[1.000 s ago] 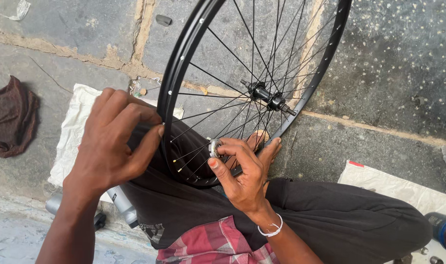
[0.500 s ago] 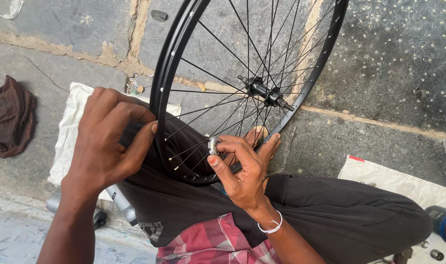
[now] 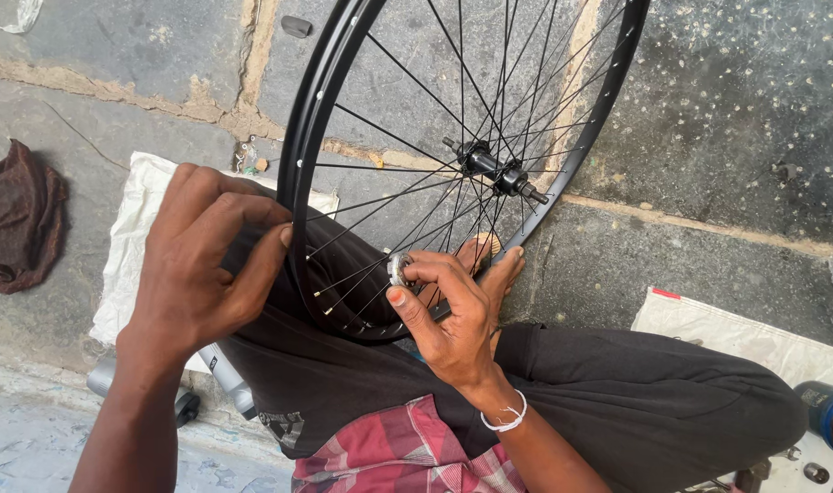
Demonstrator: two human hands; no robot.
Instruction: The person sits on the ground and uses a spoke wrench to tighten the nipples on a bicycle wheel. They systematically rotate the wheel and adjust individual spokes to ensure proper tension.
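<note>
A black bicycle wheel rim [image 3: 300,151] with thin spokes and a central hub [image 3: 494,171] stands upright on my lap. My left hand [image 3: 202,260] grips the outer side of the rim at its lower left, thumb pressed against it. My right hand [image 3: 448,310] reaches inside the wheel and pinches a small round silver tool [image 3: 398,268] against a spoke near the lower rim. A white band circles my right wrist.
A white sack [image 3: 129,242] lies on the stone floor under my left hand. A brown rag [image 3: 19,215] sits at far left. Another white sack [image 3: 745,333] lies at right, beside a blue and red can [image 3: 832,415]. A grey cylinder [image 3: 225,383] rests by my leg.
The wheel has shifted slightly left and down in view. My left thumb has closed tighter onto the rim. My right hand keeps its grip on the silver tool.
</note>
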